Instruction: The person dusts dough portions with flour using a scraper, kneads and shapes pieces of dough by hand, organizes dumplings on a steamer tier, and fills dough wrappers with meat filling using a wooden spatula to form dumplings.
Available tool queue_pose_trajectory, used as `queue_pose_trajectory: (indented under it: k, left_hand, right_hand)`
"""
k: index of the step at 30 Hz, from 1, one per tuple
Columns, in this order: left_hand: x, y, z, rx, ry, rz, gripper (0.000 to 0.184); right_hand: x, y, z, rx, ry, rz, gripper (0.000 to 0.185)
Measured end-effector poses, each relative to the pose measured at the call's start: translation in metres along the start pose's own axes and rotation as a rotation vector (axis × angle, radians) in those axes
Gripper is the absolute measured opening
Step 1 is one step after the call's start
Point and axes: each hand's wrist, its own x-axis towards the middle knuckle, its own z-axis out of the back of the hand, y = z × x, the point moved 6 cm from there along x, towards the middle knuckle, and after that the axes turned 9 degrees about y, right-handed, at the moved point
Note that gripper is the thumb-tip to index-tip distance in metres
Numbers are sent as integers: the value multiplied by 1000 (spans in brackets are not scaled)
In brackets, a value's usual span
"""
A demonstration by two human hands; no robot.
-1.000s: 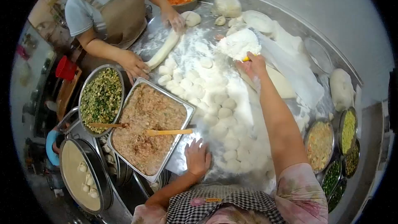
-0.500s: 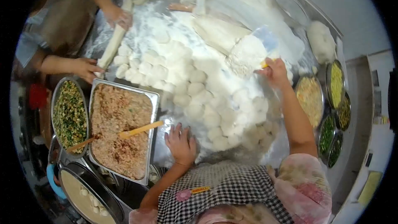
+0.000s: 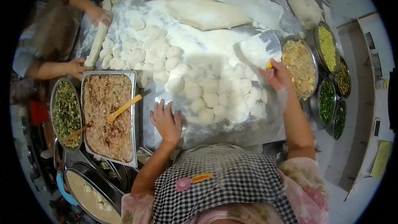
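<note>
My right hand [image 3: 277, 74] grips the yellow handle of a scraper [image 3: 262, 49]. Its broad blade is coated with flour and is low over the floured table. My left hand [image 3: 166, 122] lies with fingers spread on the metal table, near the tray of filling. Between and beyond my hands lie many small round dough pieces [image 3: 210, 99], dusted white, some touching each other. Behind them a large sheet of dough [image 3: 203, 14] is partly covered by a pale translucent sheet.
A metal tray of minced filling [image 3: 133, 120] with a wooden spatula [image 3: 124, 108] stands left. Beside it is a bowl of green filling [image 3: 66, 112]. Bowls of fillings [image 3: 298, 68] line the right. At upper left a co-worker's hands hold a dough rope [image 3: 98, 41].
The view has shifted. The scraper, heaped with flour and blurred before, is now lower, with a thinner coat on its blade. Flour dust over the dough pieces has thinned.
</note>
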Motion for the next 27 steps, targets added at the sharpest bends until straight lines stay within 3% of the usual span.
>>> queue_pose_trajectory:
  k: [4,7,8,11,13,14,16,17,19,22,24,27]
  left_hand:
    - [-2,-6,6,-10,-4,12,38]
    - [-2,-5,7,2,-30,12,37]
    - [-3,-4,6,5,-43,8,37]
    - [-2,-4,5,10,-30,33,36]
    - [0,3,6,-200,-30,95,41]
    - [0,7,6,-304,-26,125,44]
    - [-4,8,9,-437,-147,40,47]
    - [-7,10,8,-502,-205,-1,49]
    - [-9,24,-6,-586,-275,-12,50]
    - [-13,25,-2,-711,-260,84,51]
    - [-13,27,-4,-867,-185,159,51]
    - [-4,25,3,-796,-264,43,47]
  right_hand:
    - [-16,-15,-17,-108,218,-128,16]
    - [-24,-38,-41,-64,178,-155,16]
    - [-30,-41,-58,-65,165,-112,31]
    - [-31,-69,-64,-315,-48,-271,47]
    - [-48,-77,-112,-435,-66,-376,32]
    - [-38,-99,-107,-702,152,-256,30]
    - [-39,-129,-119,-810,272,-311,29]
    - [-50,-134,-143,-647,173,-490,31]
    - [-59,-143,-175,-1179,389,-495,30]
    - [-66,-145,-207,-1550,604,-70,28]
    - [-43,-153,-186,-1665,582,137,27]
    - [-27,-57,-162,-1323,219,133,33]
